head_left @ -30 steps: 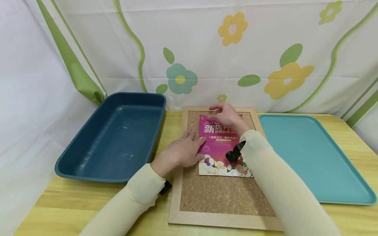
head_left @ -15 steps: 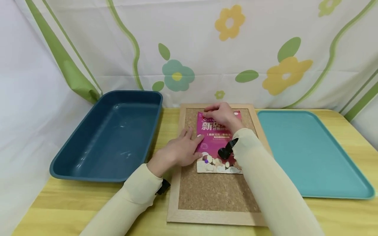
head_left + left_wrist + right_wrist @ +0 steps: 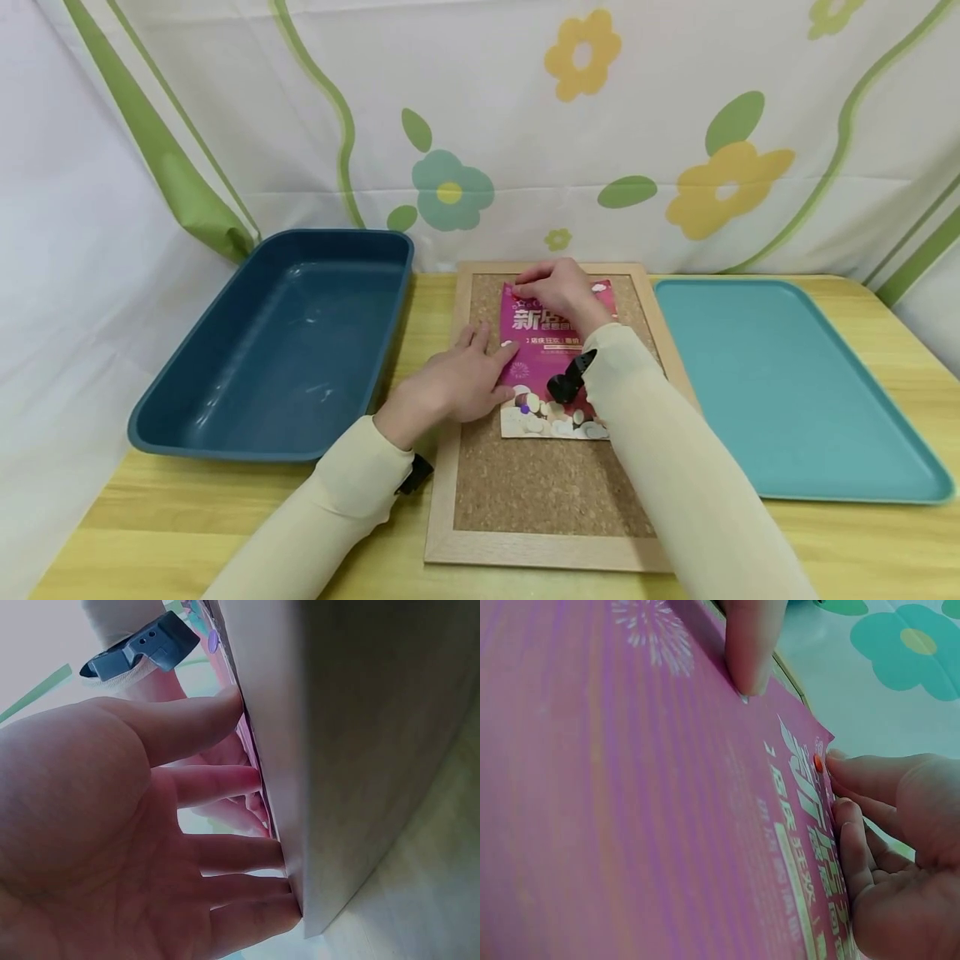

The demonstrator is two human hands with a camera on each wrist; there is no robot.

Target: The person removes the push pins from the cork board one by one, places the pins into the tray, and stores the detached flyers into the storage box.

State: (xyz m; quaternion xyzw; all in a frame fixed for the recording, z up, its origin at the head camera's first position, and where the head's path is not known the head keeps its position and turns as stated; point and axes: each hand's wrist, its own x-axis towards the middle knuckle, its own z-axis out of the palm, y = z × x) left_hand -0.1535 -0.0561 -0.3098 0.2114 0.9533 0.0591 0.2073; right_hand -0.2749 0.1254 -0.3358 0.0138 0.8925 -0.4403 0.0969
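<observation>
A magenta poster [image 3: 534, 361] with large Chinese lettering lies on a wood-framed corkboard [image 3: 551, 492]. My left hand [image 3: 457, 379] rests with spread, straight fingers over the poster's left edge and the board's frame, which also shows in the left wrist view. Up at the poster's top left corner, my right hand [image 3: 562, 292] has its fingers curled, thumb and fingertips right at a red pushpin [image 3: 818, 763], pinching it. A purple pushpin [image 3: 525, 409] sits at the lower left corner of the poster. The right forearm covers the lower right corner.
A deep dark-blue tub [image 3: 270, 358] stands to the left of the board. On the right lies a flat teal tray [image 3: 795, 392]. A white flowered curtain [image 3: 525, 125] hangs behind the wooden table [image 3: 187, 517].
My right hand has come down and left onto the red pushpin at the top left corner, its fingers drawing together. The left hand stays on the poster's edge. The view has shifted slightly.
</observation>
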